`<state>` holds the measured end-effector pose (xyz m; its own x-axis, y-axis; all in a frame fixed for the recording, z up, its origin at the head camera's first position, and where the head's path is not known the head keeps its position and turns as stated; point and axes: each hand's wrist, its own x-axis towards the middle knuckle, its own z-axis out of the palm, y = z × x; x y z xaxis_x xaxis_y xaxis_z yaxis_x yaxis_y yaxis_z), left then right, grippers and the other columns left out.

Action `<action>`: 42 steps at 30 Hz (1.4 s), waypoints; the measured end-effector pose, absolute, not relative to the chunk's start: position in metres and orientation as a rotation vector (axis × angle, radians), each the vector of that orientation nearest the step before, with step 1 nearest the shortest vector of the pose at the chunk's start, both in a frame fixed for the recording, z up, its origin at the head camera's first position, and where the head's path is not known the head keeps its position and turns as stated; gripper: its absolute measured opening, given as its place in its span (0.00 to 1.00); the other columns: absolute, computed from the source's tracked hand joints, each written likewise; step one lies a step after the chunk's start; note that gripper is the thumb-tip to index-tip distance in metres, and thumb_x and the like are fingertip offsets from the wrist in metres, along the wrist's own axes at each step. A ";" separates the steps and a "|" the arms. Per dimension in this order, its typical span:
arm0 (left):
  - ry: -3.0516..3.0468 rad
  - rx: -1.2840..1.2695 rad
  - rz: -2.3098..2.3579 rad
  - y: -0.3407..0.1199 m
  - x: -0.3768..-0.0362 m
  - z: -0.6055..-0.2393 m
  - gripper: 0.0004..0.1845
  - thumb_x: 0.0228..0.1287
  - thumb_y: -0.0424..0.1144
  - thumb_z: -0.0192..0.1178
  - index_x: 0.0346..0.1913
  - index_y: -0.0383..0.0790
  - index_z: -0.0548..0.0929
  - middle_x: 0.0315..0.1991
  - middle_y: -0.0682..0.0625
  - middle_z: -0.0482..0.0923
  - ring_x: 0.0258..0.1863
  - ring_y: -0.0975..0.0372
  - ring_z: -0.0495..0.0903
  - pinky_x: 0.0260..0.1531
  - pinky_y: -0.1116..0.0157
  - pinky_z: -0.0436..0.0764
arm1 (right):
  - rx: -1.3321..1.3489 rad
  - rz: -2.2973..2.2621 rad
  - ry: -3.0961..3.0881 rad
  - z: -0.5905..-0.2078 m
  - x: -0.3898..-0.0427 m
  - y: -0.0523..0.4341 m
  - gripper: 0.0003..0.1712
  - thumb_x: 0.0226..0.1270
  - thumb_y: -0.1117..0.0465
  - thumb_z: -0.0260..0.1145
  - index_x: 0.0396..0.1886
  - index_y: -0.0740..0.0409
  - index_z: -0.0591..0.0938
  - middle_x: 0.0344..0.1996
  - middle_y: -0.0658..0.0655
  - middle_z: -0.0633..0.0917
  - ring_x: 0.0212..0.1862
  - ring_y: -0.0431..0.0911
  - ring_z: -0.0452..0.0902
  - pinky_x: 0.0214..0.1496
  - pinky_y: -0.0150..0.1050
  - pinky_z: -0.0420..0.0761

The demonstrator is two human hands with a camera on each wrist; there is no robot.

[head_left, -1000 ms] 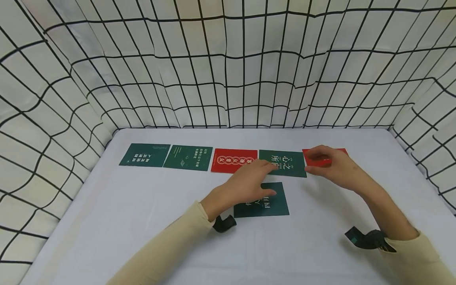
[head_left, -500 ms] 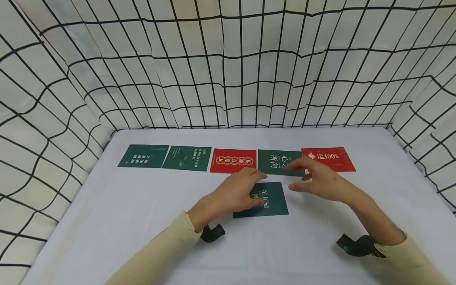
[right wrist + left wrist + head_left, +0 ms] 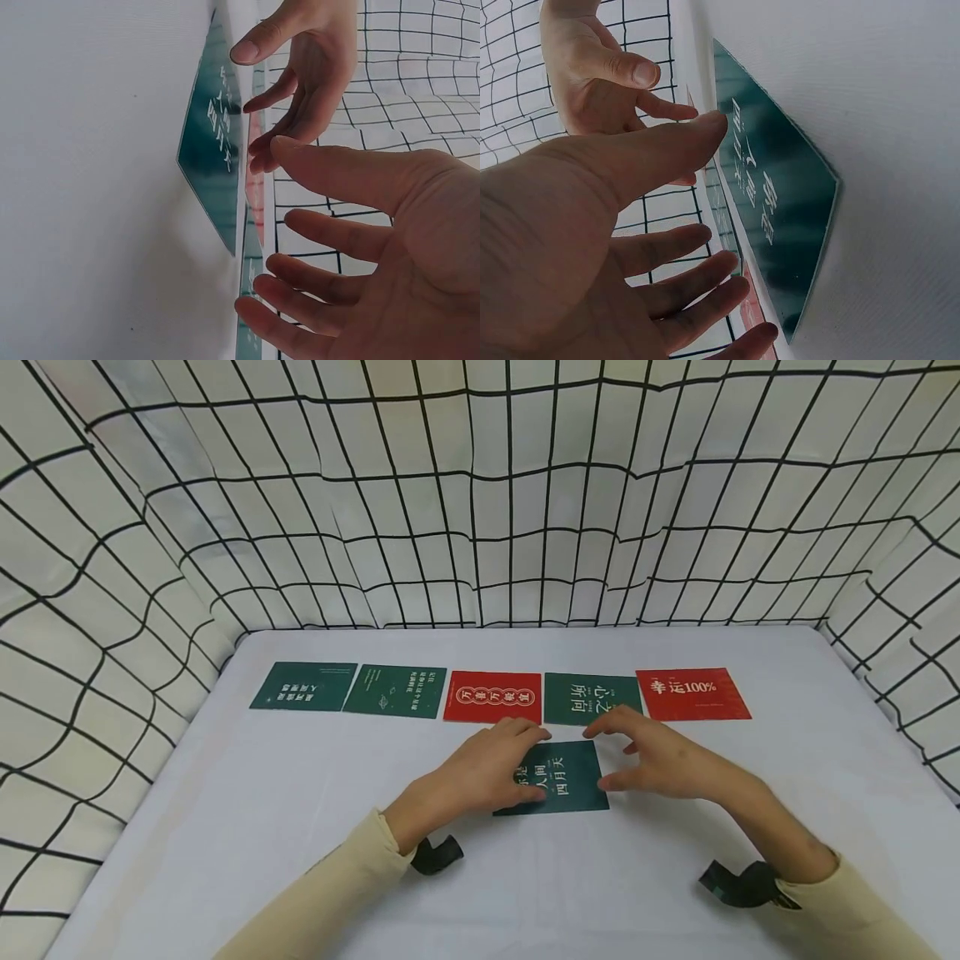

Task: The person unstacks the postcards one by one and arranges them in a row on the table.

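A staged recording booth: white table (image 3: 300, 827) enclosed by black-gridded white cloth walls (image 3: 480, 510).

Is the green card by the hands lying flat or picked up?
Flat. The green card lies face up on the white table, white lettering showing; the left hand and right hand flank it with straight fingers.
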<state>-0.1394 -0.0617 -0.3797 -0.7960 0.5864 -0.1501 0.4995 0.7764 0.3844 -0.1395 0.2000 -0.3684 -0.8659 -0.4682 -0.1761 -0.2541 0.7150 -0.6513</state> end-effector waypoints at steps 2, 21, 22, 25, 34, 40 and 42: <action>2.700 0.852 0.458 -0.063 -0.139 -0.382 0.45 0.55 0.53 0.78 0.75 0.46 0.72 0.71 0.47 0.74 0.71 0.54 0.72 0.70 0.51 0.78 | -0.568 -0.908 2.585 -0.370 -0.139 0.198 0.39 0.53 0.54 0.84 0.65 0.51 0.79 0.65 0.62 0.77 0.68 0.61 0.72 0.52 0.50 0.90; 2.685 0.869 0.415 -0.074 -0.134 -0.384 0.52 0.48 0.54 0.82 0.77 0.47 0.70 0.72 0.47 0.72 0.72 0.54 0.69 0.69 0.52 0.77 | -0.665 -0.573 2.690 -0.383 -0.131 0.181 0.50 0.46 0.50 0.87 0.71 0.50 0.77 0.73 0.60 0.74 0.75 0.63 0.67 0.64 0.60 0.83; 2.686 0.870 0.416 -0.074 -0.134 -0.384 0.52 0.49 0.54 0.82 0.77 0.46 0.70 0.72 0.47 0.73 0.71 0.54 0.70 0.68 0.52 0.78 | -0.667 -0.567 2.694 -0.384 -0.131 0.181 0.50 0.46 0.51 0.87 0.71 0.50 0.77 0.72 0.60 0.74 0.75 0.63 0.67 0.64 0.60 0.83; 2.695 0.875 0.413 -0.073 -0.135 -0.384 0.50 0.50 0.52 0.82 0.76 0.46 0.71 0.69 0.47 0.75 0.68 0.55 0.74 0.65 0.54 0.81 | -0.685 -0.559 2.704 -0.384 -0.129 0.178 0.49 0.45 0.52 0.87 0.69 0.50 0.78 0.71 0.60 0.76 0.74 0.62 0.69 0.62 0.58 0.85; 2.683 0.890 0.419 -0.070 -0.137 -0.382 0.48 0.48 0.51 0.83 0.74 0.47 0.74 0.65 0.47 0.77 0.64 0.56 0.74 0.63 0.54 0.80 | -0.701 -0.602 2.720 -0.386 -0.127 0.177 0.45 0.45 0.55 0.88 0.67 0.50 0.80 0.64 0.58 0.78 0.69 0.57 0.73 0.57 0.51 0.89; 2.664 0.904 0.431 -0.069 -0.140 -0.381 0.49 0.46 0.50 0.84 0.74 0.47 0.74 0.64 0.46 0.76 0.65 0.56 0.73 0.63 0.54 0.79 | -0.693 -0.619 2.733 -0.389 -0.131 0.179 0.47 0.43 0.52 0.88 0.67 0.51 0.79 0.61 0.58 0.79 0.66 0.56 0.73 0.55 0.50 0.89; 2.660 0.907 0.424 -0.068 -0.141 -0.381 0.49 0.46 0.50 0.84 0.74 0.48 0.74 0.64 0.46 0.75 0.66 0.56 0.72 0.64 0.54 0.79 | -0.684 -0.621 2.740 -0.390 -0.133 0.180 0.49 0.42 0.51 0.89 0.67 0.52 0.79 0.61 0.58 0.79 0.66 0.56 0.72 0.55 0.50 0.90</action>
